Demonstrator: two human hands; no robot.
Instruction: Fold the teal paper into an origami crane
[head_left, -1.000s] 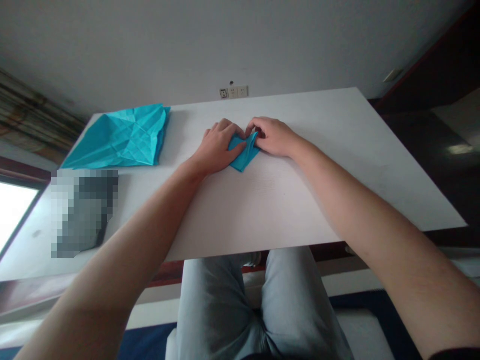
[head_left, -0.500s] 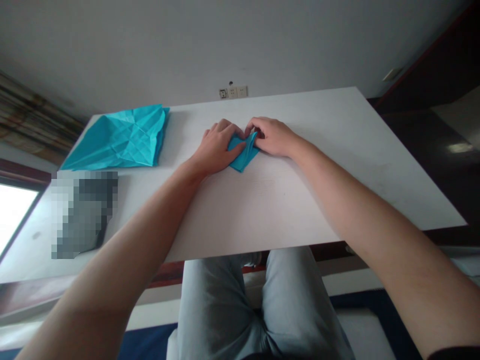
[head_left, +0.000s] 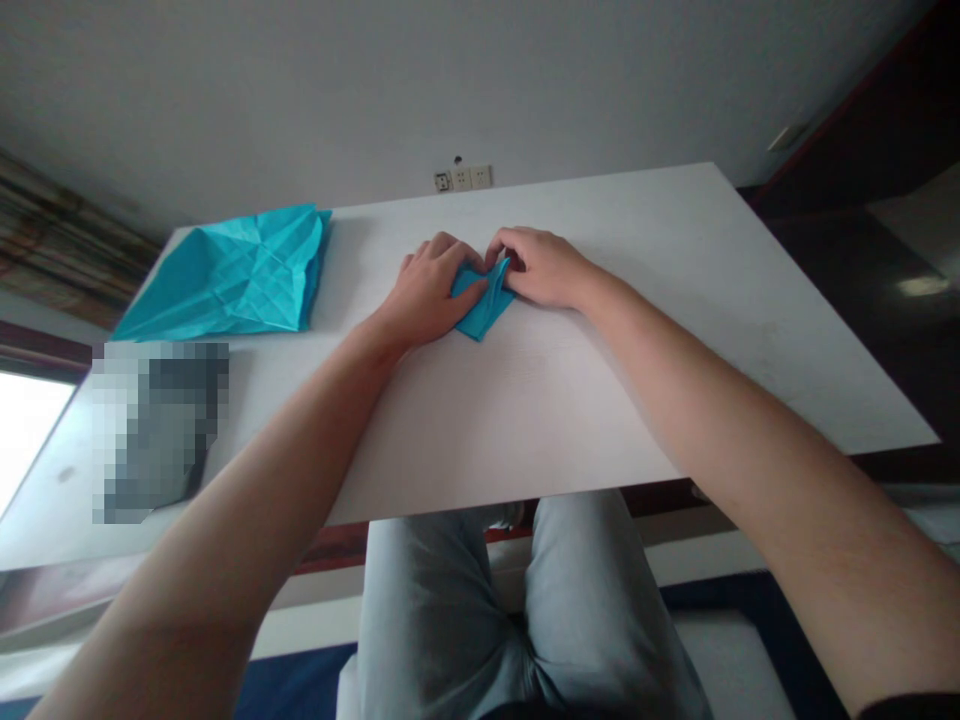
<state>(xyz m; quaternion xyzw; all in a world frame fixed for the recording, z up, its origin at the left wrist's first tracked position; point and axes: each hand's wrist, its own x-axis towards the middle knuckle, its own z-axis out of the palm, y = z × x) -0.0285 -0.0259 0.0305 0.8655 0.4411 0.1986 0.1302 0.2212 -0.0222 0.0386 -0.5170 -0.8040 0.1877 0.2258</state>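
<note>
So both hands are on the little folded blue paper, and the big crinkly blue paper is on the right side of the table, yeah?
Not quite. The left hand and right hand are on the little folded blue paper, but the big crinkly blue paper lies on the left side of the table, as the head view shows.

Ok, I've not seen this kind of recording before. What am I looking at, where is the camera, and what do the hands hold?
No machine here: a person's two bare hands, filmed by a head-worn camera looking down, so the arms reach in from below. The left hand lies flat on a small folded blue paper on the white table; the right hand seems to pinch its upper flap. A larger creased blue sheet lies at the far left, with a blurred-out patch nearer.
</note>
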